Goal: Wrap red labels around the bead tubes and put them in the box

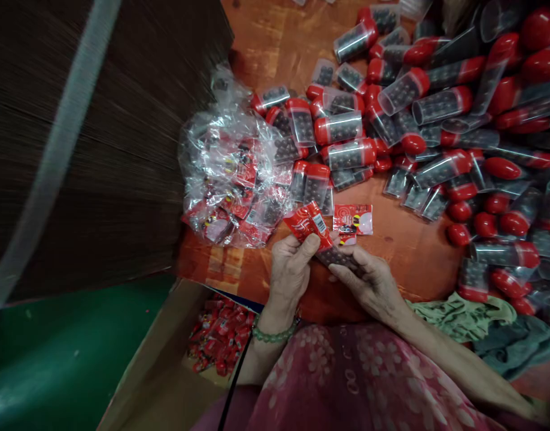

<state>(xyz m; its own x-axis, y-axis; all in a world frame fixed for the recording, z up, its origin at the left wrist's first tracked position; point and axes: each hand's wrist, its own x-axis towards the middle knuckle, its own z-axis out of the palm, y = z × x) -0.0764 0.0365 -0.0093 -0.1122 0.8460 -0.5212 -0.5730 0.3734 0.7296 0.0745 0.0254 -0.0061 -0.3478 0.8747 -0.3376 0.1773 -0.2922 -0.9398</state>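
Between finger and thumb, my left hand pinches a small red printed packet with a barcode on it. My right hand grips a clear tube of dark balls, which meets the packet's lower end. Whether the tube sits inside the packet or against it, I cannot tell. Just beyond my fingers, a flat red printed packet lies on the orange tabletop, partly over another one. To the left stands a crumpled clear plastic bag full of similar red packets.
Many red-capped clear tubes of dark balls are heaped across the back and right. A carton below the table edge holds red packets. Dark stacked boxes wall the left. Cloths lie at right.
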